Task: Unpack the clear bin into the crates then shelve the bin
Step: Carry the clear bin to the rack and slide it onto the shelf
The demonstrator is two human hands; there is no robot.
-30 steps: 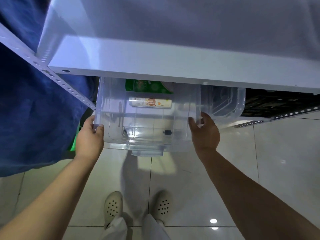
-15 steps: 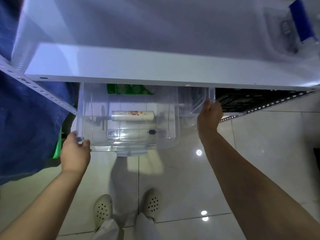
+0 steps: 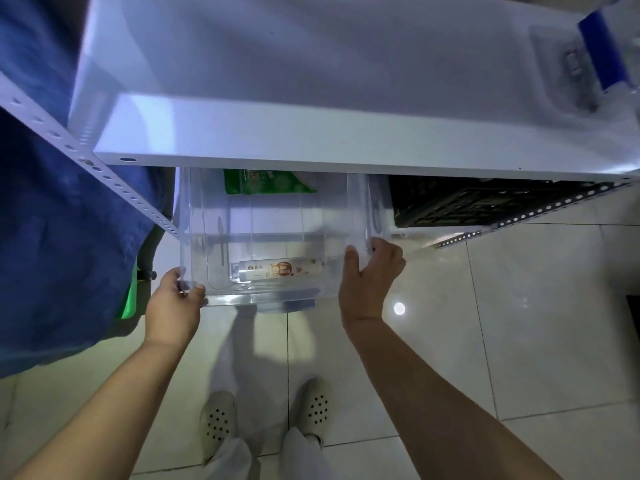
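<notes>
Under the white metal shelf board [image 3: 311, 136], the clear plastic storage bin [image 3: 256, 220] is sticking out over the tiled floor [image 3: 519, 341], with a black lattice crate [image 3: 467, 206] just beside it and blue cloth [image 3: 62, 209] hanging to its left. Both hands are gripping its near corners, left hand [image 3: 173, 306] and right hand [image 3: 367, 275] with fingers curled over the rim. Compared with half a second ago, the right hand is sitting nearer, and the labelled tube [image 3: 280, 270] is lying against the front wall, the green packet [image 3: 266, 181] behind.

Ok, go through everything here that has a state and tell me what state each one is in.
Clear bin: partly under the white shelf, not empty.
Tube: lying flat inside the bin.
Green packet: inside the bin, at the back.
Left hand: gripping the bin's left corner.
Right hand: gripping the bin's right rim.
</notes>
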